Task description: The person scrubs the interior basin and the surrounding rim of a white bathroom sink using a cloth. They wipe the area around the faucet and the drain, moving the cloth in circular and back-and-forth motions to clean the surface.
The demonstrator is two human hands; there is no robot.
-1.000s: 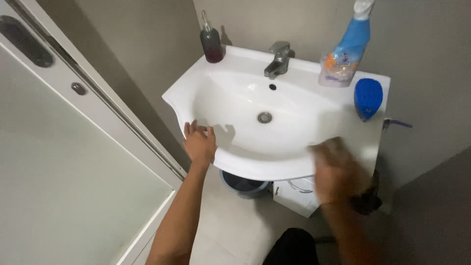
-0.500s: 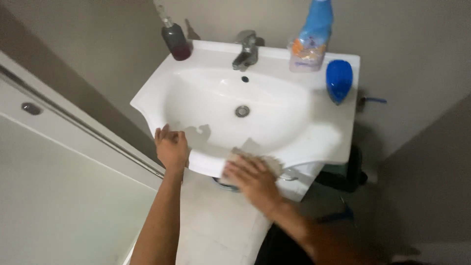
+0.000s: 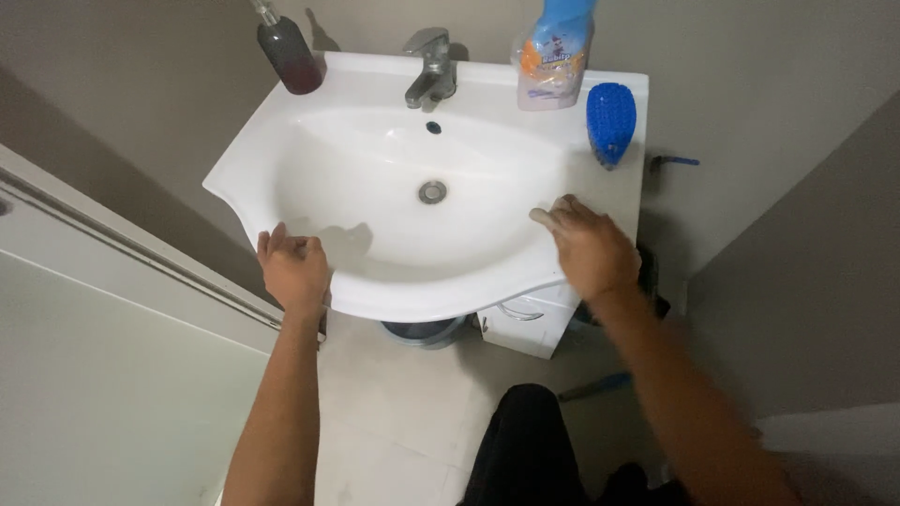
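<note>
**tilefan:** So what's going on at the sink (image 3: 309,141) here? It's a white ceramic basin set against a grey wall, seen from above.

**mopguy:** Both hands are on its front rim. The left hand (image 3: 293,270) sits on the near-left edge, fingers curled over the lip, so it's braced on the rim rather than clamped around anything. The right hand (image 3: 586,248) lies flat on the right shoulder of the basin, palm down, fingers spread a bit. There might be a pale cloth or wipe peeking out under the fingertips, but it's blurred, so I can't tell if it's pressing something or is just bare on the ceramic.

**tilefan:** How would that surface handle?

**mopguy:** My guess: glazed ceramic, hard and rigid, fixed in place — it won't shift under a lean. Smooth glaze looks slick, more so if wet, so a flat palm would slide easily. The rolled front lip is the natural place to hold, which is where the left hand is.

**tilefan:** What else is around?

**mopguy:** Chrome faucet (image 3: 429,67) at the back centre, drain (image 3: 431,192) in the bowl. A dark soap dispenser (image 3: 291,56) at the back left, a blue spray bottle (image 3: 555,52) back right, and a blue scrub brush (image 3: 610,120) just beside it, near the right hand but apart from it. Below there's a small white cabinet (image 3: 525,323) and a grey bucket (image 3: 422,331) on the floor.
</note>
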